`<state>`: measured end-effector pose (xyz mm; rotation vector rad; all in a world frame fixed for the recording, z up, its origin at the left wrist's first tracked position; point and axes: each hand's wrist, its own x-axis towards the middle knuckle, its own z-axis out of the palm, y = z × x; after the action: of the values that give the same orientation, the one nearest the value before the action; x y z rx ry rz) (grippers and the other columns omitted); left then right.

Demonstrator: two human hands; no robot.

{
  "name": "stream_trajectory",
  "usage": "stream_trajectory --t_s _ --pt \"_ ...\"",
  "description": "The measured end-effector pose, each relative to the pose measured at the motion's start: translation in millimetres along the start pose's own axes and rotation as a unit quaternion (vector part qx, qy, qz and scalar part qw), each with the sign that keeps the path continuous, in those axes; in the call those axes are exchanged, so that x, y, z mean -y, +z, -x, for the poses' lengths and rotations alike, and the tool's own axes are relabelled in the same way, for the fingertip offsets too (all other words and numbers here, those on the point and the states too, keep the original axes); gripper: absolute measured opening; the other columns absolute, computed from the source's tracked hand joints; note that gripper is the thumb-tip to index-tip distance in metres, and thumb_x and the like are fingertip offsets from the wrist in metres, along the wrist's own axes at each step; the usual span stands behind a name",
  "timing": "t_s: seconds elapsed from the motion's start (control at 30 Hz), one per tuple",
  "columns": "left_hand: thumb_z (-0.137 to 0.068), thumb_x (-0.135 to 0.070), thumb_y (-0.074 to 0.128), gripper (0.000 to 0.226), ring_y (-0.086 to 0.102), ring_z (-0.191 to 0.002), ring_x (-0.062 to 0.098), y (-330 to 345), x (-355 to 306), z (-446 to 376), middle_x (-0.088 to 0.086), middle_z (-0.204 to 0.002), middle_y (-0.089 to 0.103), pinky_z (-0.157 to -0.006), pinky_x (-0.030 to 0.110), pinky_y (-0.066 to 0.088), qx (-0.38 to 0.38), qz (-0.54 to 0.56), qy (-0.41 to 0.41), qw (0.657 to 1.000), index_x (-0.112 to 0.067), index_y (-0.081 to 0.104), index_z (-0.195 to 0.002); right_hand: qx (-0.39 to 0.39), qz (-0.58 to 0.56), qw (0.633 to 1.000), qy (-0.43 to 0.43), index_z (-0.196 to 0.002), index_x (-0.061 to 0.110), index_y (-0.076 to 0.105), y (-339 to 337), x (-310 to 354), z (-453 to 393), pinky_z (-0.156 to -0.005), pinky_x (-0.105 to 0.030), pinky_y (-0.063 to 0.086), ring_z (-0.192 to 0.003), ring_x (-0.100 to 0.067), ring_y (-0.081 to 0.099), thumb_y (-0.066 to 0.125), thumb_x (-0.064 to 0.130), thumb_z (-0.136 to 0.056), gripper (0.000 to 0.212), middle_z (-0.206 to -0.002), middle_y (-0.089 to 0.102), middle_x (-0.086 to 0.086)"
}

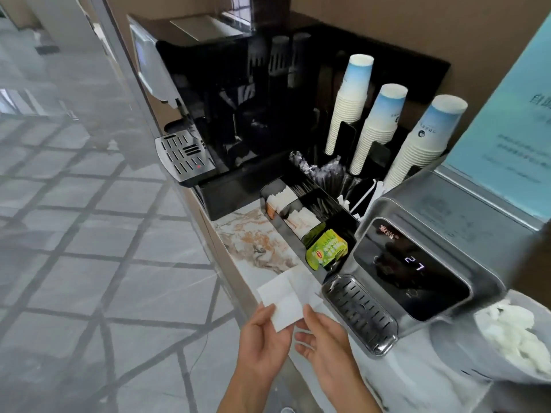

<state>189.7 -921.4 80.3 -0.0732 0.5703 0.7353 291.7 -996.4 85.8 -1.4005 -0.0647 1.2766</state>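
Bare hands: two; left hand, right hand;
White square paper sheet: one;
Stacks of white-and-blue paper cups: three; left stack, middle stack, right stack;
Glossy black coffee machine: one;
Silver boxy water dispenser: one;
Slotted metal drip trays: two; coffee machine's tray, dispenser's tray;
Black plastic compartment organiser: one;
Green tea-bag packets: several; too overlapped to count;
Pale blue printed sign: one;
Round white bin: one
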Motion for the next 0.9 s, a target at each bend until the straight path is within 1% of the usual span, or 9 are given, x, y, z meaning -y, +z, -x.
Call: stream_trajectory --t_s 0.13,0.27,0.37,0.47,0.53,0.6,0.73,0.83,0.9 --pt "-0.094 0.004 0.036 0.044 0.05 -0.13 0.043 5 19 -3 0.029 -0.137 0.057 -0.114 0.049 0.034 -0.038 -0.014 -0.014 0.999 0.006 0.048 -0.137 -0.013 -0.035 0.996 -0.084 -0.084 0.001 0.061 -9 8 6 -0.065 -0.03 0.047 -0.064 -0.015 0.055 0.073 0.021 -0.084 0.023 -0.071 0.057 -0.011" --pt "-0.09 0.005 0.038 0.044 0.054 -0.121 0.042 4 37 1 0.029 -0.122 0.067 -0.117 0.05 0.03 -0.052 -0.047 -0.023 0.997 0.007 0.052 -0.132 -0.037 -0.04 0.993 -0.108 -0.08 -0.002 0.061 -17 9 19 -0.07 -0.033 0.047 -0.073 -0.021 0.062 0.068 0.005 -0.088 0.013 -0.075 0.068 -0.012" --pt "-0.088 0.003 0.043 0.049 0.051 -0.124 0.04 5 50 9 0.029 -0.132 0.06 -0.12 0.05 0.026 -0.053 -0.085 -0.042 0.994 0.007 0.049 -0.136 -0.075 -0.052 0.987 -0.129 -0.085 -0.004 0.064 -27 5 31 -0.073 -0.036 0.048 -0.079 -0.024 0.065 0.064 -0.001 -0.09 0.006 -0.085 0.071 -0.018" --pt "-0.087 -0.007 0.051 0.048 0.061 -0.116 0.037 13 64 16 0.028 -0.133 0.061 -0.108 0.047 0.041 -0.029 -0.132 -0.068 0.988 0.006 0.052 -0.134 -0.103 -0.056 0.981 -0.154 -0.096 -0.009 0.067 -42 1 45 -0.07 -0.034 0.047 -0.077 -0.023 0.063 0.062 -0.001 -0.092 0.011 -0.088 0.072 -0.018" --pt "-0.089 -0.015 0.053 0.043 0.071 -0.102 0.033 18 73 19 0.026 -0.121 0.07 -0.089 0.044 0.051 -0.002 -0.185 -0.096 0.978 0.004 0.059 -0.127 -0.124 -0.053 0.977 -0.165 -0.088 -0.004 0.071 -56 1 56 -0.07 -0.036 0.045 -0.076 -0.025 0.06 0.061 -0.001 -0.092 0.011 -0.085 0.072 -0.017" --pt "-0.095 -0.017 0.051 0.036 0.072 -0.1 0.033 22 82 18 0.026 -0.118 0.072 -0.08 0.043 0.055 0.024 -0.242 -0.119 0.963 0.003 0.062 -0.123 -0.143 -0.048 0.975 -0.165 -0.085 -0.008 0.069 -72 2 67 -0.075 -0.041 0.043 -0.081 -0.028 0.058 0.061 -0.001 -0.092 0.012 -0.088 0.069 -0.022" --pt "-0.092 -0.01 0.06 0.028 0.074 -0.089 0.033 31 105 16 0.027 -0.106 0.075 -0.067 0.04 0.062 0.076 -0.392 -0.16 0.903 0.009 0.068 -0.111 -0.176 -0.046 0.97 -0.162 -0.106 -0.015 0.065 -119 5 100 -0.085 -0.053 0.046 -0.093 -0.038 0.062 0.057 -0.003 -0.093 0.019 -0.11 0.066 -0.039" --pt "-0.091 -0.008 0.065 0.022 0.073 -0.086 0.034 42 123 21 0.03 -0.105 0.074 -0.068 0.041 0.06 0.132 -0.526 -0.187 0.819 0.008 0.071 -0.104 -0.174 -0.048 0.971 -0.154 -0.109 -0.013 0.066 -153 7 125 -0.097 -0.061 0.045 -0.107 -0.048 0.063 0.056 -0.004 -0.093 0.021 -0.116 0.065 -0.036" --pt "-0.092 -0.008 0.066 0.02 0.069 -0.082 0.037 49 139 24 0.035 -0.102 0.072 -0.071 0.048 0.052 0.16 -0.591 -0.184 0.769 0.009 0.072 -0.099 -0.169 -0.037 0.973 -0.15 -0.109 -0.01 0.067 -174 7 140 -0.098 -0.055 0.047 -0.112 -0.047 0.062 0.057 -0.001 -0.093 0.022 -0.117 0.066 -0.033"
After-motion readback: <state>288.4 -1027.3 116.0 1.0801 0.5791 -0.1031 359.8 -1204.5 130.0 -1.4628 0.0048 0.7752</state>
